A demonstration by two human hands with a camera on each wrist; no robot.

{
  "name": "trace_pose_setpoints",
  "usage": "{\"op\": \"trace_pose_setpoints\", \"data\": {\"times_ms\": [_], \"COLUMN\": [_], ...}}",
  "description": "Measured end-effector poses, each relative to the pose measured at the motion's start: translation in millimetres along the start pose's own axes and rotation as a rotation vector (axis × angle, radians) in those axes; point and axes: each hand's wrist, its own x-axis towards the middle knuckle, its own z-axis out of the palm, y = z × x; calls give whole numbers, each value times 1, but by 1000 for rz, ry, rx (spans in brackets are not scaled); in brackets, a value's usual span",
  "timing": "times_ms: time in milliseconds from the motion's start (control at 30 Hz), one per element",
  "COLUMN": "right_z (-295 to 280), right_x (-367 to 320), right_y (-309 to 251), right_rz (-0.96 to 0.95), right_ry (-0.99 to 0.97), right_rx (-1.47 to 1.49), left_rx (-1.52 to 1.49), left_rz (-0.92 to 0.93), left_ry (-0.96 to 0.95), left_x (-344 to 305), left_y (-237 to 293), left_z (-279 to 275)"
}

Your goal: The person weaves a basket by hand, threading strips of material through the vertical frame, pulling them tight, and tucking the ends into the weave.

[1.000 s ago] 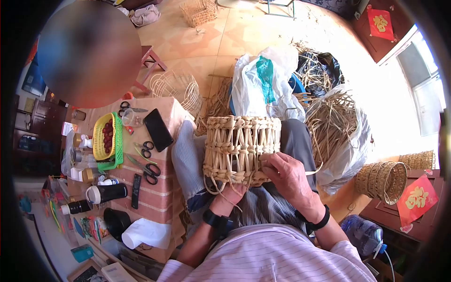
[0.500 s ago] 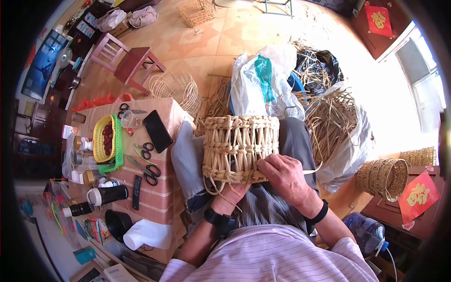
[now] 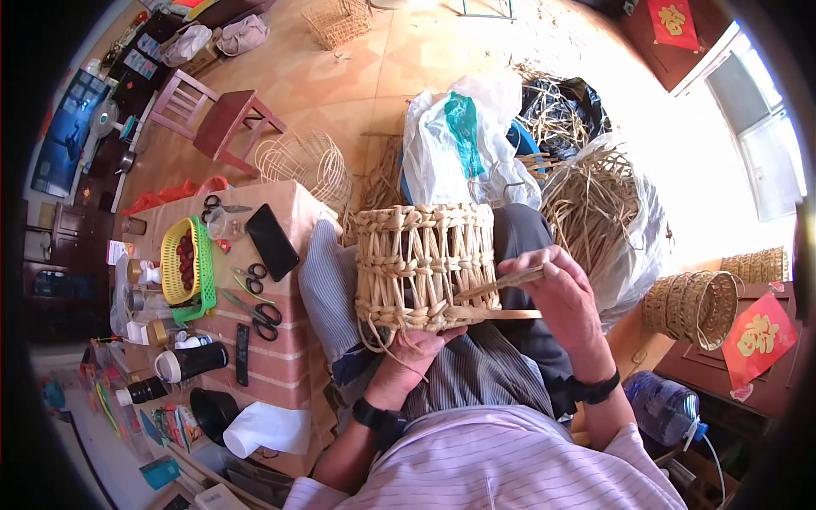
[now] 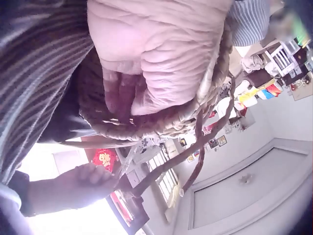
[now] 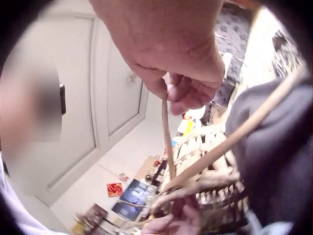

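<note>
A woven straw basket (image 3: 425, 268) with an openwork side lies across the lap. My left hand (image 3: 416, 357) grips its near rim from below, and in the left wrist view the fingers reach inside the basket's opening. Off the basket's right side, my right hand (image 3: 565, 297) pinches a straw strand (image 3: 501, 283) between thumb and fingers. That strand runs taut from the rim up to the fingertips in the right wrist view. A second strand (image 5: 234, 137) sticks out from the rim, leading right over the dark trouser leg. Loose ends (image 3: 382, 340) dangle at the near left rim.
On the left, a cloth-covered table (image 3: 289, 357) bears scissors (image 3: 268, 314), a phone (image 3: 272, 242) and a basket of red fruit (image 3: 180, 259). Ahead are a plastic bag (image 3: 459, 136) and bundled straw (image 3: 586, 204). Finished-looking baskets (image 3: 693, 310) lie at right.
My right hand has moved from the basket's lower right side out to the right and up, drawing a strand with it. The left hand still holds the rim. The view has shifted slightly.
</note>
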Motion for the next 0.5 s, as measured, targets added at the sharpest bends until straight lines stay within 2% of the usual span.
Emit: {"op": "trace_pose_setpoints", "data": {"times_ms": [67,100,133,200,267,300,433,500], "right_z": [-1,-1,-3,-19,-28,-29,-20,-21], "right_x": [3,5,7,2,-8,-11,-10,-7], "right_y": [13,21,28,42,49,49,45,39], "right_rz": [38,55,72,144,214,235,52,26], "right_ry": [-99,-135,-171,-75,45,56,70,-4], "right_rx": [211,282,351,258,87,105,97,102], "left_rx": [154,61,29,-38,-37,-45,-57,-57], "left_rz": [-61,9,0,-17,17,17,48,72], "left_ry": [115,122,158,225,203,186,117,101], "left_x": [5,5,6,12,11,9,4,4], "left_y": [4,1,0,2,5,4,2,-6], "left_z": [11,14,13,15,24,22,13,0]}}
